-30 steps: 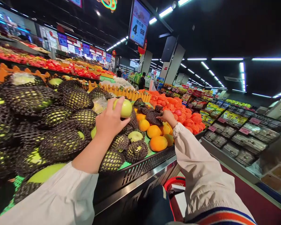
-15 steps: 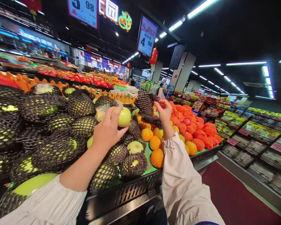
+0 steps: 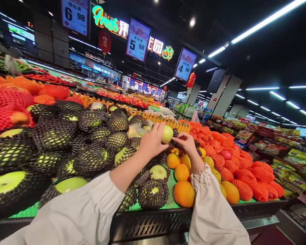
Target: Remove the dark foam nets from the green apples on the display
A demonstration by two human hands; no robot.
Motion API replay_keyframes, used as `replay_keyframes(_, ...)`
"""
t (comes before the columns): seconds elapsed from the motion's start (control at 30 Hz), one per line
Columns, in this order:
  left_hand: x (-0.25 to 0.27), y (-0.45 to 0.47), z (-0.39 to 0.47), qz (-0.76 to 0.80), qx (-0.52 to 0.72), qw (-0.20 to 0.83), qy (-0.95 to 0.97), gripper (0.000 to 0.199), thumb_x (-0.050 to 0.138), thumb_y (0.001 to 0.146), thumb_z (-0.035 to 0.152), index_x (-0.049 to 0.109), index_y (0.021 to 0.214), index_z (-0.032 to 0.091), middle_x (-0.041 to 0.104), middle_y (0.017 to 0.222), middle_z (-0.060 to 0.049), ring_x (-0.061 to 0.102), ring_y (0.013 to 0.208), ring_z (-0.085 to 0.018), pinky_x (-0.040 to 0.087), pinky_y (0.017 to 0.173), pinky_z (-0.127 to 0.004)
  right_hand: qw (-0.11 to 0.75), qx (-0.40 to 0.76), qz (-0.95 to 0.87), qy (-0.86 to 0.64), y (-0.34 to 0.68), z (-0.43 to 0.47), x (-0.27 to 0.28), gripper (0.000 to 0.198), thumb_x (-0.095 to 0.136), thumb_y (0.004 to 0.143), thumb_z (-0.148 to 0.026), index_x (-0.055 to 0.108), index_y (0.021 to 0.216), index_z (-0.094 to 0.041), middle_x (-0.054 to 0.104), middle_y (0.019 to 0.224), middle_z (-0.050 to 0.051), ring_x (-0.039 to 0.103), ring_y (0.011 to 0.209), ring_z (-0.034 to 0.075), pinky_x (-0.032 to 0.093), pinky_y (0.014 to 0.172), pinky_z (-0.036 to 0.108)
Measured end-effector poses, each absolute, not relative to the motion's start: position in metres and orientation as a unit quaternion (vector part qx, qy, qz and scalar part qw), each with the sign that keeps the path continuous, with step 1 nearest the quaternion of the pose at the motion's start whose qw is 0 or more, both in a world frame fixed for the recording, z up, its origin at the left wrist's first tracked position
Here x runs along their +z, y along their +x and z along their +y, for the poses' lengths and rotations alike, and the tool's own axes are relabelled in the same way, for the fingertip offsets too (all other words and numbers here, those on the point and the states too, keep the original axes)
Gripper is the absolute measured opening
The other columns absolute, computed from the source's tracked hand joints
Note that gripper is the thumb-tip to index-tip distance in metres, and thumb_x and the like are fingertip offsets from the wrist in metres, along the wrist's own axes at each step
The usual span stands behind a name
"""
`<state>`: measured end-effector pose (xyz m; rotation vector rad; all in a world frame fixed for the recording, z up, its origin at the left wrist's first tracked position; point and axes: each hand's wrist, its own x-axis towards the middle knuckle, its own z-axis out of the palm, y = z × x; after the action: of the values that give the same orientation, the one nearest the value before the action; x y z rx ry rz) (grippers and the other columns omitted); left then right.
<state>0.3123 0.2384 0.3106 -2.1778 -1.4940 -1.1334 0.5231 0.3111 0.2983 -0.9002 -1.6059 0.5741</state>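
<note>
A green apple (image 3: 167, 133), bare of any netting, is gripped in my left hand (image 3: 153, 142) above the fruit display. My right hand (image 3: 187, 144) is close beside it, thumb and fingers pinched on a black foam net sleeve (image 3: 176, 132), which is mostly hidden behind the fingers. Oranges (image 3: 183, 172) lie just below the right hand. Under my left forearm are more green apples in black nets (image 3: 153, 194), one of them (image 3: 158, 172) with its top showing.
Fruit in red-orange foam nets (image 3: 226, 173) is heaped on the right, with more netted fruit (image 3: 10, 98) at far left. A black slotted crate edge (image 3: 153, 223) runs along the front. An orange picket fence (image 3: 165, 120) borders the back. Price signs (image 3: 138, 41) hang overhead.
My view has swung left, so the display appears farther right. The right hand has come nearer to the apple in my left hand, and the raised black net has dropped lower behind the fingers.
</note>
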Motion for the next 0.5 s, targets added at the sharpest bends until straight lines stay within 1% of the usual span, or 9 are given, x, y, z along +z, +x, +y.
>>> replay_keyframes(0.1,0.301,0.301,0.245,-0.502,-0.372,0.158,-0.765,0.072,0.069,0.077,0.034,0.042,0.143,0.018,0.056,0.136,-0.011,0.07,0.092,-0.03,0.054,0.065,-0.036,0.588,0.263,-0.651,-0.402,0.524,0.309,0.301,0.039,0.089,0.053,-0.043,0.062,0.068,-0.019,0.06,0.065,-0.003,0.051,0.059,0.011,0.043,0.053,0.025)
replay_keyframes(0.2,0.297,0.281,0.249,-0.527,-0.391,0.158,-0.738,0.074,0.069,0.078,0.037,0.042,0.143,0.018,0.054,0.138,-0.012,0.069,0.097,-0.031,0.055,0.068,-0.037,0.671,0.248,-0.578,-0.392,0.52,0.302,0.317,0.039,0.087,0.05,-0.042,0.059,0.068,-0.02,0.059,0.069,-0.003,0.053,0.063,0.011,0.044,0.052,0.023)
replay_keyframes(0.27,0.298,0.272,0.253,-0.552,-0.417,0.14,-0.708,0.074,0.068,0.079,0.038,0.04,0.144,0.017,0.053,0.14,-0.014,0.069,0.099,-0.03,0.056,0.071,-0.036,0.713,0.216,-0.551,-0.377,0.511,0.292,0.335,0.036,0.083,0.052,-0.039,0.056,0.068,-0.021,0.056,0.07,-0.004,0.052,0.064,0.011,0.046,0.054,0.023)
replay_keyframes(0.4,0.297,0.269,0.261,-0.573,-0.451,0.084,-0.68,0.073,0.068,0.078,0.038,0.041,0.142,0.017,0.055,0.138,-0.015,0.067,0.108,-0.031,0.056,0.08,-0.037,0.718,0.206,-0.565,-0.351,0.475,0.268,0.369,0.028,0.073,0.057,-0.033,0.049,0.069,-0.023,0.052,0.066,-0.005,0.047,0.06,0.01,0.045,0.057,0.022)
replay_keyframes(0.5,0.294,0.27,0.267,-0.563,-0.485,0.03,-0.668,0.069,0.071,0.076,0.037,0.044,0.137,0.019,0.061,0.13,-0.015,0.065,0.113,-0.033,0.054,0.086,-0.039,0.72,0.222,-0.567,-0.332,0.445,0.266,0.371,0.026,0.066,0.062,-0.035,0.044,0.069,-0.024,0.05,0.065,-0.005,0.045,0.057,0.01,0.043,0.055,0.022)
